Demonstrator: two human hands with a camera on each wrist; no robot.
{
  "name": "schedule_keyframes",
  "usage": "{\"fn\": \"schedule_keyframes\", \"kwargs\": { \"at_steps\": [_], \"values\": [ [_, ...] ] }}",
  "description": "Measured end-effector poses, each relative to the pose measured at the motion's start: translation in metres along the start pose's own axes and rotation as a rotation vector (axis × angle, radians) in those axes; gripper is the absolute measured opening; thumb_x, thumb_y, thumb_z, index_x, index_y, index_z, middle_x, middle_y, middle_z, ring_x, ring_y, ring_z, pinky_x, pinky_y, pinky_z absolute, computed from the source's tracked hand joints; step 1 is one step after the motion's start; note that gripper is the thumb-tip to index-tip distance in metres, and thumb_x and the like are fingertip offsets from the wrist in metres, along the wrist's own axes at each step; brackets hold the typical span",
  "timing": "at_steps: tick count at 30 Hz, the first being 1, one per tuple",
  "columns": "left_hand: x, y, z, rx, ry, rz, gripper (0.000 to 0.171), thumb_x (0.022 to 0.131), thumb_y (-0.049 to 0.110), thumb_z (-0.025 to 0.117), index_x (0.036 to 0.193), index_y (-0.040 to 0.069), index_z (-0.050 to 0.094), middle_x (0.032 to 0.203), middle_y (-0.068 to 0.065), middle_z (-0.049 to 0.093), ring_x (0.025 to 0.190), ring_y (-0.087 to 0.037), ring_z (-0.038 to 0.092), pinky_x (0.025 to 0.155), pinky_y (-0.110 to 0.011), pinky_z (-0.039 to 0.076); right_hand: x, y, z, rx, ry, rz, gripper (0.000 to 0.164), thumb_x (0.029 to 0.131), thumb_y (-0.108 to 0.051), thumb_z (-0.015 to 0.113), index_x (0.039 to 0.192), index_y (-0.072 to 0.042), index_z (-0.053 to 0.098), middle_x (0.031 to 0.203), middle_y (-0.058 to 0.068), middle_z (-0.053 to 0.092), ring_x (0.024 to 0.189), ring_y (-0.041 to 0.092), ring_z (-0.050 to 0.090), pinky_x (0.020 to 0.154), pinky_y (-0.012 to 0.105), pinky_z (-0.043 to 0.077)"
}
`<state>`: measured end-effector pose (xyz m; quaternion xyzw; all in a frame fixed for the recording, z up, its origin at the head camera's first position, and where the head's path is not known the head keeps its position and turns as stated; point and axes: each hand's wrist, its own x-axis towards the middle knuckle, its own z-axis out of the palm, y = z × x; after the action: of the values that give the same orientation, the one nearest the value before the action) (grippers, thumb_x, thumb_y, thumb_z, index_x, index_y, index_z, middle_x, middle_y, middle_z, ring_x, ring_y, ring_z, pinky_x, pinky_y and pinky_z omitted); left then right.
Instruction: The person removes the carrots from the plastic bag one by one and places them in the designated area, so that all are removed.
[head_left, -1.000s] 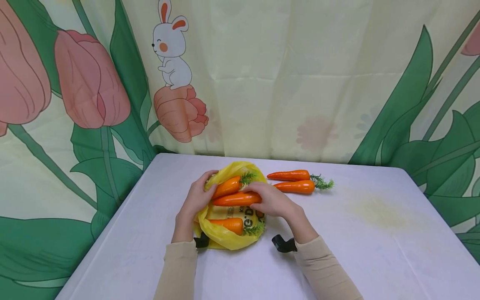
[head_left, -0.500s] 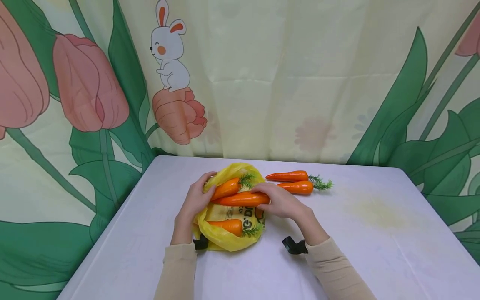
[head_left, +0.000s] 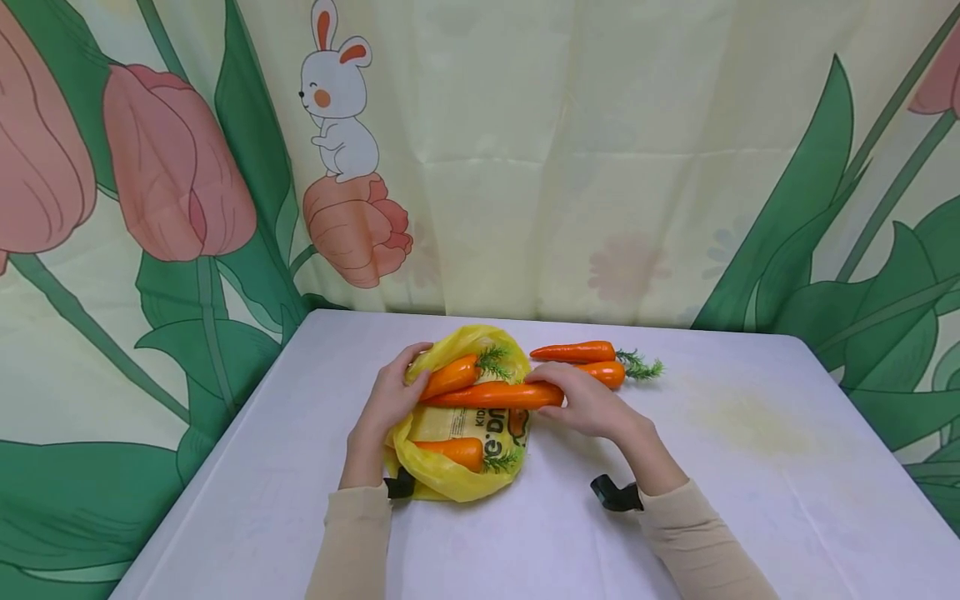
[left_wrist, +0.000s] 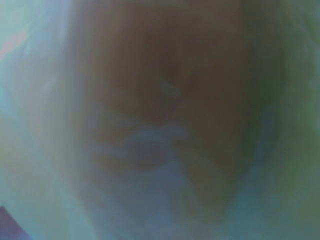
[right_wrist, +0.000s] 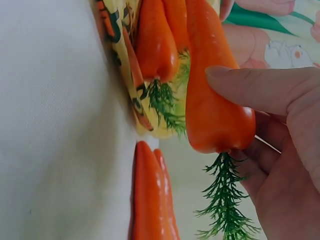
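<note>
My right hand (head_left: pixel 588 400) pinches a carrot (head_left: pixel 498 395) by its thick end, thumb on one side and fingers behind. Its green top (right_wrist: pixel 226 197) hangs below the hand in the right wrist view. The carrot's thin tip reaches over the mouth of a yellow plastic bag (head_left: pixel 457 490), near my left hand. My left hand (head_left: pixel 386 396) holds the bag's left rim, thumb on the inner side. Inside the bag lie an upper carrot (head_left: pixel 452 375) and a lower carrot (head_left: pixel 457 452), both with green tops to the right. The left wrist view is too blurred to read.
Two more carrots lie side by side on the white table (head_left: pixel 750 500), right of the bag: a back carrot (head_left: pixel 577 352) and a front carrot (head_left: pixel 609 374) partly behind my right hand. A printed curtain (head_left: pixel 637 208) hangs behind the table.
My right hand has moved to the right, drawing the held carrot with it, so more of the carrot shows. My left hand and the bag have stayed nearly still.
</note>
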<state>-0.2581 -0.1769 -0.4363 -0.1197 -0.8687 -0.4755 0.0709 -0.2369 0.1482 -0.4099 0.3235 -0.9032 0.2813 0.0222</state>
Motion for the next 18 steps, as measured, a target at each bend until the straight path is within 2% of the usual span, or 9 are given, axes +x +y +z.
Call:
{"fn": "schedule_keyframes", "kwargs": {
  "at_steps": [11,18],
  "values": [
    [-0.001,0.0,0.0,0.008,-0.005,0.01,0.041,0.102,0.013,0.06,0.142,0.015,0.055,0.132,-0.014,0.061,0.117,-0.032,0.057,0.103,-0.051,0.044,-0.019,0.017,-0.011,0.023,0.043,0.003,0.043,0.087,-0.002,0.078,0.128,-0.008,0.065,0.128,0.006,0.063,0.109,0.025,0.058,0.094,0.048,0.048],
    [0.0,0.001,-0.001,0.002,-0.013,0.01,0.041,0.102,0.014,0.06,0.143,0.014,0.054,0.133,-0.014,0.06,0.117,-0.032,0.057,0.103,-0.051,0.044,-0.032,0.03,-0.017,0.014,0.074,0.015,0.045,0.084,0.002,0.078,0.127,-0.007,0.066,0.125,0.005,0.065,0.115,0.03,0.058,0.097,0.051,0.047]
  ]
}}
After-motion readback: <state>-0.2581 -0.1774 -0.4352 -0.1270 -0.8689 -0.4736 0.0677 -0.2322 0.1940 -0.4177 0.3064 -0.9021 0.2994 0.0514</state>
